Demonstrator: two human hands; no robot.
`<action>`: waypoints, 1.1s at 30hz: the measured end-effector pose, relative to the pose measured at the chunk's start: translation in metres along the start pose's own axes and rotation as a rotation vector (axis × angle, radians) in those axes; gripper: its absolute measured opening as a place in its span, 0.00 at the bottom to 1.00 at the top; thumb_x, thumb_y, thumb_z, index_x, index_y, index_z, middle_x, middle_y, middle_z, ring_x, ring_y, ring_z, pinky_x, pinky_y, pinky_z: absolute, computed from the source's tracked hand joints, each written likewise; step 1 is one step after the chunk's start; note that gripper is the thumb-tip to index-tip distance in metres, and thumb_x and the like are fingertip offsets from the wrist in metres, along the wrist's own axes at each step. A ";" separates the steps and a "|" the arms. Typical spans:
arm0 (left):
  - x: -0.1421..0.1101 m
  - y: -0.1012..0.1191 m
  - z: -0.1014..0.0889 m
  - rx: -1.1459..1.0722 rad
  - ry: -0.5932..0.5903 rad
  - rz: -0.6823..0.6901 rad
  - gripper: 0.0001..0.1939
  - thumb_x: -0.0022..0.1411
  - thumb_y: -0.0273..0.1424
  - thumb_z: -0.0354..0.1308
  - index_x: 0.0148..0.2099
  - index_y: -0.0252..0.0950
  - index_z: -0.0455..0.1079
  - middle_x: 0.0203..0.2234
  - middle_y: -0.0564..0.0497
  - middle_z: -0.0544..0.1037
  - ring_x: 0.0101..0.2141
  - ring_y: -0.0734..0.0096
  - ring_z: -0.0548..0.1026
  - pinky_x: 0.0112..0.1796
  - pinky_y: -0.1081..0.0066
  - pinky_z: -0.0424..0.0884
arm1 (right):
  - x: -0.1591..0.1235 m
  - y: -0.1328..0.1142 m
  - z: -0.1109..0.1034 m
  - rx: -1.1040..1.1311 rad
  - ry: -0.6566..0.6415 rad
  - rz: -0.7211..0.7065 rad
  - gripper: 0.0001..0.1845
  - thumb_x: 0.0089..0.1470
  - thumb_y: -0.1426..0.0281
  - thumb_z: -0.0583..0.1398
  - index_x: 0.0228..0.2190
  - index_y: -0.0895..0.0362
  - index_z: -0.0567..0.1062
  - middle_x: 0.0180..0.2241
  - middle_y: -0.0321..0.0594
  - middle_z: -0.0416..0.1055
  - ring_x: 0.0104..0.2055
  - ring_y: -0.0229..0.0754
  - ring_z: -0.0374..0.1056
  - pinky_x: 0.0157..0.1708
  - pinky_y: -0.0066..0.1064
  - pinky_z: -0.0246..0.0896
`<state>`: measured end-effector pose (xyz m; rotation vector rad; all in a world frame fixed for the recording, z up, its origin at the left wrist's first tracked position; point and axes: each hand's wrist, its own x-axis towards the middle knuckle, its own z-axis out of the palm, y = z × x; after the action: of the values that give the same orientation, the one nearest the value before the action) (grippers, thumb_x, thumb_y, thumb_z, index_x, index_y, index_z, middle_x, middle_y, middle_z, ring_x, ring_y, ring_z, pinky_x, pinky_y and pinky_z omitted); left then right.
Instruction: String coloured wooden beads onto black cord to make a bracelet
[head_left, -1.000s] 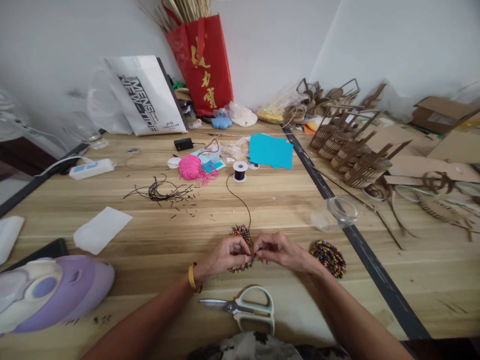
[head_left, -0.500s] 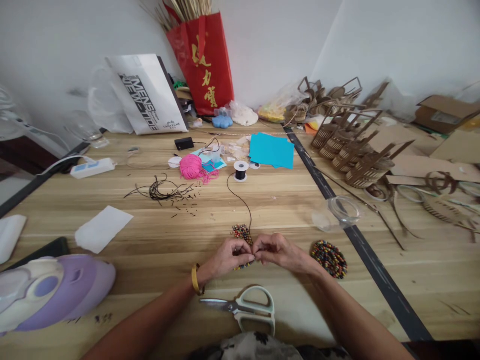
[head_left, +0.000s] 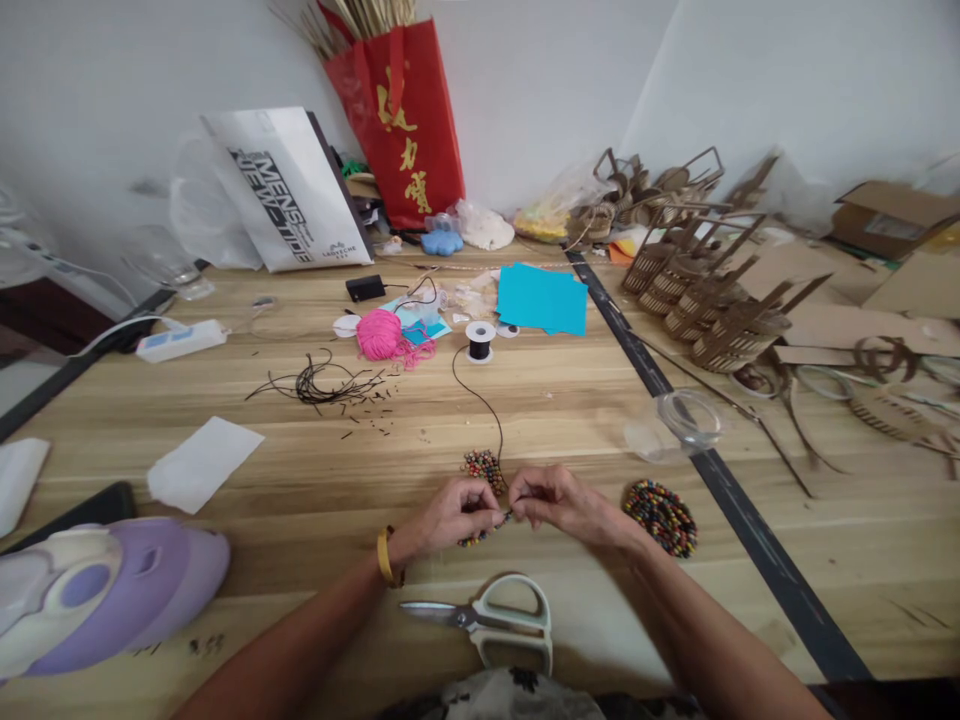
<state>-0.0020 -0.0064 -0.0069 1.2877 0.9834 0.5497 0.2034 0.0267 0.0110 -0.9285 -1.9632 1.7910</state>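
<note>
My left hand (head_left: 459, 512) is closed in a pinch on a short bead string (head_left: 474, 540), whose multicoloured beads hang below the fingers. Close to its right, my right hand (head_left: 556, 500) pinches the black cord (head_left: 491, 408) at the end of that string; a few beads show in the small gap between my fingertips. The cord runs back to a white spool (head_left: 480, 345) wound with black. Just beyond my hands lies a cluster of loose-looking beads (head_left: 484, 466). A coiled bead strand (head_left: 660, 518) rests beside my right forearm. Pale-handled scissors (head_left: 514, 612) lie in front of me.
Black cord pieces (head_left: 319, 385), pink yarn (head_left: 379, 335) and blue sheets (head_left: 542, 300) lie farther back. A purple-and-white appliance (head_left: 142, 590) and white paper (head_left: 204, 465) are at left. Small woven baskets (head_left: 739, 335) and a clear tape roll (head_left: 688, 420) are at right.
My hands have drawn slightly apart, the left one shifting left, and more of the bead string shows between and below them. The view has shifted slightly.
</note>
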 end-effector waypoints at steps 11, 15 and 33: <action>0.000 -0.005 0.001 0.021 0.053 0.081 0.10 0.54 0.34 0.60 0.31 0.30 0.68 0.21 0.53 0.68 0.24 0.79 0.64 0.26 0.78 0.60 | 0.002 0.001 0.003 0.030 0.014 0.000 0.05 0.53 0.71 0.59 0.30 0.61 0.72 0.20 0.31 0.63 0.22 0.31 0.58 0.23 0.22 0.53; 0.000 -0.005 0.002 0.035 0.072 0.074 0.10 0.55 0.32 0.59 0.34 0.29 0.71 0.22 0.51 0.71 0.24 0.78 0.66 0.26 0.77 0.61 | 0.002 0.000 0.003 0.026 0.016 -0.015 0.06 0.54 0.70 0.58 0.30 0.61 0.72 0.21 0.32 0.64 0.22 0.31 0.58 0.24 0.23 0.53; 0.000 -0.002 0.003 -0.045 0.053 0.049 0.16 0.56 0.40 0.59 0.30 0.30 0.67 0.20 0.53 0.71 0.19 0.82 0.63 0.23 0.78 0.59 | 0.002 -0.001 0.004 0.071 -0.038 0.010 0.09 0.54 0.66 0.59 0.31 0.61 0.70 0.22 0.33 0.66 0.23 0.32 0.62 0.26 0.24 0.58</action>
<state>0.0003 -0.0086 -0.0087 1.2657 0.9799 0.6426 0.1990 0.0246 0.0111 -0.8893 -1.9071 1.8846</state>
